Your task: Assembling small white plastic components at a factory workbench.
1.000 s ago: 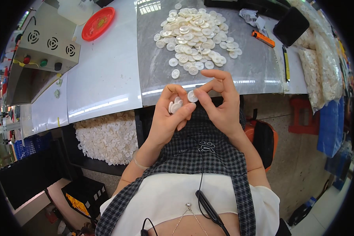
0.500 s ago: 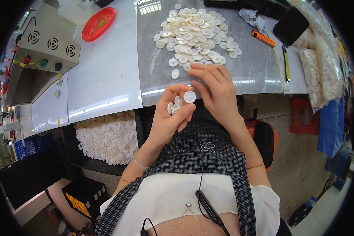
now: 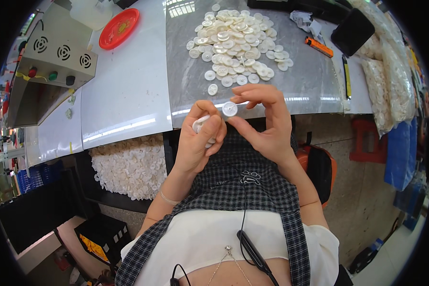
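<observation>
Between my two hands, just off the table's front edge, is a round white plastic gear [image 3: 229,109] with a toothed rim, its flat face turned up. My right hand [image 3: 267,121] pinches this gear at its edge between thumb and fingertips. My left hand [image 3: 198,138] is curled round a few more white gears [image 3: 200,125], which are partly hidden by the fingers. Beyond the hands lies a heap of white gears [image 3: 236,43] on the grey tabletop [image 3: 186,81], with single gears [image 3: 212,89] strewn along its near side.
Below the table at left is a black bin filled with small white parts [image 3: 128,167]. A metal box with buttons [image 3: 57,62] and a red dish [image 3: 119,29] stand at left. At right lie an orange marker [image 3: 319,46], a yellow cutter [image 3: 347,78] and clear bags [image 3: 391,90].
The gear that showed at my left fingertips is now in my right hand's pinch. My left hand has drawn slightly left and closed more over the other gears.
</observation>
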The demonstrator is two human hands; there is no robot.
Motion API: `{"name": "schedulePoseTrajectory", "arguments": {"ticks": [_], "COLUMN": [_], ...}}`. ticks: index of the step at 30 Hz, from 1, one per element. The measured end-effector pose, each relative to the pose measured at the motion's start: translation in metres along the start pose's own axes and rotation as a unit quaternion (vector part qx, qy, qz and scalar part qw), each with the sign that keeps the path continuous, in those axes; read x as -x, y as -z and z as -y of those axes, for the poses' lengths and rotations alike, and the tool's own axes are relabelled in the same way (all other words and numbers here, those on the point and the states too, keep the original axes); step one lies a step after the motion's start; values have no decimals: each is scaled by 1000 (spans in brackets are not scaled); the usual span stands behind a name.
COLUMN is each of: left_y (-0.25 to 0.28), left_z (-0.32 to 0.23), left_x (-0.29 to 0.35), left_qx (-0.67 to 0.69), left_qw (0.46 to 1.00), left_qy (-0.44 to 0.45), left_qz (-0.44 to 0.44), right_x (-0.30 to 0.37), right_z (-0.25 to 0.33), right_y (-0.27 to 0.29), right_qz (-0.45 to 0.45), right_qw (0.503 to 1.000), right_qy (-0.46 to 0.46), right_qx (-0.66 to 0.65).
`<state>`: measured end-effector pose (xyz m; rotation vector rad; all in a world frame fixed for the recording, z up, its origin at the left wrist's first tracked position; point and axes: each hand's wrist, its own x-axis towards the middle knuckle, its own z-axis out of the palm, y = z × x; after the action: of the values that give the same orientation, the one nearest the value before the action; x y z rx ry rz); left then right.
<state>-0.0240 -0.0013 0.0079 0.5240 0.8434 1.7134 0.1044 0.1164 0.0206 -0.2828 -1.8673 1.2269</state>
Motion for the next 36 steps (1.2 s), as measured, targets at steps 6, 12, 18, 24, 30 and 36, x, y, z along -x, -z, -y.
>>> {"name": "schedulePoseTrajectory", "arguments": {"ticks": [6, 12, 18, 24, 30, 36], "left_y": [-2, -1, 0, -1, -4, 1], "left_z": [-5, -4, -5, -5, -9, -3], "left_x": [2, 1, 1, 1, -2, 1], "left_qx": [72, 112, 60, 80, 81, -11], "left_qw": [987, 984, 993, 994, 994, 998], "left_qy": [94, 80, 34, 14, -14, 50], "left_qz": [110, 109, 95, 74, 74, 40], "right_x": [3, -3, -9, -4, 6, 6], "right_z": [5, 1, -4, -4, -6, 4], "right_y": [-6, -1, -7, -10, 4, 0], "right_qz": [1, 60, 143, 143, 117, 20], "right_qw": [998, 993, 975, 955, 965, 999], "right_qy": [39, -22, 4, 53, 29, 8], "right_qx": [-40, -97, 173, 254, 234, 46]}}
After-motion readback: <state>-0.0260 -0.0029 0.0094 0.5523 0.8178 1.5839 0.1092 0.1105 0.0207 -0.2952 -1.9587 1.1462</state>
